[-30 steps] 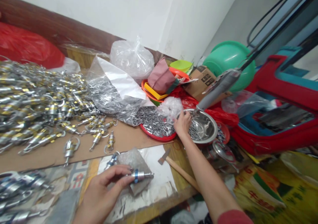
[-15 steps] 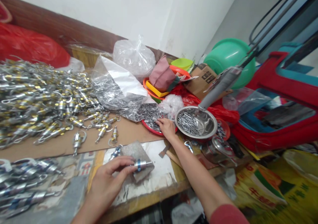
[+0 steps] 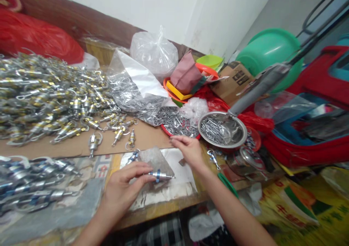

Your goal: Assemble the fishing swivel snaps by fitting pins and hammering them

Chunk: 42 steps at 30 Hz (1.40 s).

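My left hand (image 3: 131,187) pinches a silver metal fitting with a blue ring (image 3: 160,175), held level over a grey metal block (image 3: 156,158) on white paper. My right hand (image 3: 189,149) is raised beside the block, thumb and fingertips pressed together; whatever they hold, if anything, is too small to make out. Just behind it lies a red tray (image 3: 181,124) of small metal pins. Another blue-ringed fitting (image 3: 133,156) rests at the block's left edge.
A steel bowl (image 3: 240,138) of metal pins stands to the right. Yellow-ringed fittings (image 3: 62,96) are heaped at the left, with blue-ringed ones (image 3: 35,187) nearer. A grey-handled tool (image 3: 259,89) slants above the bowl.
My right hand has drawn back from the pins in the red tray towards the metal block. My left hand still holds the fitting. The camera view has shifted a little.
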Motion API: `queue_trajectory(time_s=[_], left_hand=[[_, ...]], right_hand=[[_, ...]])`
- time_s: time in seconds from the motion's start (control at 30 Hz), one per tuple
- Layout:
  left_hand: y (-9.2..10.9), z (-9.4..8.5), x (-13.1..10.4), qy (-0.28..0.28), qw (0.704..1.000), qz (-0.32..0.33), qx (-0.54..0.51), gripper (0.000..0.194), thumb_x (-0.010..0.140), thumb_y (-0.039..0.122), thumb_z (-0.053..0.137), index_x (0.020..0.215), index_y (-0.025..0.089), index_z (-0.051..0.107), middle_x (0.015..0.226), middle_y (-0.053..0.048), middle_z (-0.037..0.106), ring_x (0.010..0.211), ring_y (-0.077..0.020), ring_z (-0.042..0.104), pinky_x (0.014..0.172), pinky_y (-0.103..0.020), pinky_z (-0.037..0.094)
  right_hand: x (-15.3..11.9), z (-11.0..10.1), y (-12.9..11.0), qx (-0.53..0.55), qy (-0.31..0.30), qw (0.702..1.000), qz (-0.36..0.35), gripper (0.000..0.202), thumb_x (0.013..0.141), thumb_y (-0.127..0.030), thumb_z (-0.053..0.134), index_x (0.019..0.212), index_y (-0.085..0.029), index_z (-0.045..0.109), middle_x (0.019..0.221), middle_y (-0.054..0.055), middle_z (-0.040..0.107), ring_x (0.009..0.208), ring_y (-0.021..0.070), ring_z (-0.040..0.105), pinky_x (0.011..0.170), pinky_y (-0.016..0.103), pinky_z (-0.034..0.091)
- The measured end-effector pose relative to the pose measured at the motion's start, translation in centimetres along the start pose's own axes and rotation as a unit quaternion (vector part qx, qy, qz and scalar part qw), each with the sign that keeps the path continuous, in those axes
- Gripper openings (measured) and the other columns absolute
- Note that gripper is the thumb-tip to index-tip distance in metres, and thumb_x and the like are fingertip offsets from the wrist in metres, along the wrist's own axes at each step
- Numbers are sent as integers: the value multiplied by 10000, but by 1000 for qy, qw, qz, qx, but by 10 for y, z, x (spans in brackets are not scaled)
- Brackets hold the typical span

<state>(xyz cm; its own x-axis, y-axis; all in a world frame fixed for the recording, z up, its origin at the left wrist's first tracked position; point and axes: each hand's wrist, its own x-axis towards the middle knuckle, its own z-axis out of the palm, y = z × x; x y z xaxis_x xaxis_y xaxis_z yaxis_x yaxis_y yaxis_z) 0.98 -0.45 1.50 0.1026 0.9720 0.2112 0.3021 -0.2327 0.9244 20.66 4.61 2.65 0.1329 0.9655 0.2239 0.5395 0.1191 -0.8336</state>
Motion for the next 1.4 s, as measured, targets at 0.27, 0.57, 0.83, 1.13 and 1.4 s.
queue_trajectory(time_s=[0.27,0.57,0.83,1.13,1.4], left_hand=[[-4,1,-6,23,1000,-11,8,188,608,263,685,784,215,733,797,-57,737,775,-216,662,755,-322,521],[1,0,-5,-24,996,-56,-60,101,628,214,654,652,260,740,782,-31,711,768,-189,644,736,-277,496],[8,-1,-7,-2,980,-149,-134,50,544,246,700,581,263,729,753,-24,723,786,-204,642,799,-311,477],[15,-3,-13,-9,993,-110,-35,95,594,301,662,626,240,727,794,-54,727,826,-231,638,837,-378,451],[25,-14,-8,-91,993,-67,19,133,652,309,607,611,242,713,911,-57,690,861,-229,619,861,-385,424]], right_hand=[[-64,24,-35,211,-64,975,-28,140,607,-92,691,647,-223,720,638,5,671,623,121,608,611,211,482],[-66,18,-29,206,-87,972,-75,115,685,-110,644,708,-206,703,686,14,679,663,133,622,649,237,496],[-82,6,-18,16,-43,937,-348,331,746,-22,545,1031,-189,580,926,76,631,875,144,595,755,262,507],[-84,2,-13,-30,-41,890,-453,255,774,-23,501,979,-133,605,936,118,634,893,165,592,726,275,514],[-82,-4,-19,-53,-52,861,-503,211,821,-81,455,941,-87,628,899,143,667,929,183,597,735,281,517]])
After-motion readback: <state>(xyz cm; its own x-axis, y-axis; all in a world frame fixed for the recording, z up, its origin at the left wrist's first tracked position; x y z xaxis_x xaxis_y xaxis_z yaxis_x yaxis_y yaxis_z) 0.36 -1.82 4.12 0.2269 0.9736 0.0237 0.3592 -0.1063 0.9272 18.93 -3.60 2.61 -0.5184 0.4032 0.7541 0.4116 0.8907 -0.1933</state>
